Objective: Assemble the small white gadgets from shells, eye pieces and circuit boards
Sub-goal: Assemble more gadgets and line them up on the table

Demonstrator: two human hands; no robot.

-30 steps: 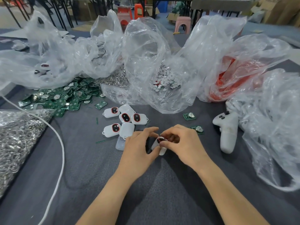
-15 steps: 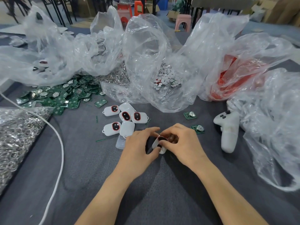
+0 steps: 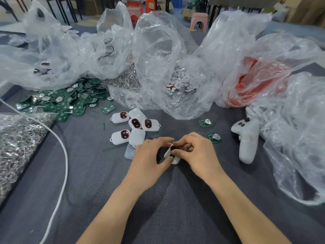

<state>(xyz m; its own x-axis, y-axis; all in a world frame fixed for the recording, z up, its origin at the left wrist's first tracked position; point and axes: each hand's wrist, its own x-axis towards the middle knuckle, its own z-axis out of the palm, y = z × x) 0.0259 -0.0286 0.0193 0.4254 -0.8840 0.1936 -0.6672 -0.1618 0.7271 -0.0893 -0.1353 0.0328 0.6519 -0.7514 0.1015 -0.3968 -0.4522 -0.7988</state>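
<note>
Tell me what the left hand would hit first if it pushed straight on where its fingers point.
The left hand points right and slightly away, so it meets the small white red-eyed gadget it pinches, then probably the right hand just behind.

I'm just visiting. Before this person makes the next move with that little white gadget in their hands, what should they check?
1. Grip: left hand and right hand both pinch the white gadget: ok.
2. Eye piece shows on the gadget's face, dark with a red rim. Fully seated: cannot tell.
3. Circuit board inside the gadget: hidden, cannot tell.
4. Next parts at hand: two loose circuit boards lie just past the right hand: ok.
5. Drop-off spot: finished gadgets lie in a cluster just beyond the left hand: ok.
</note>
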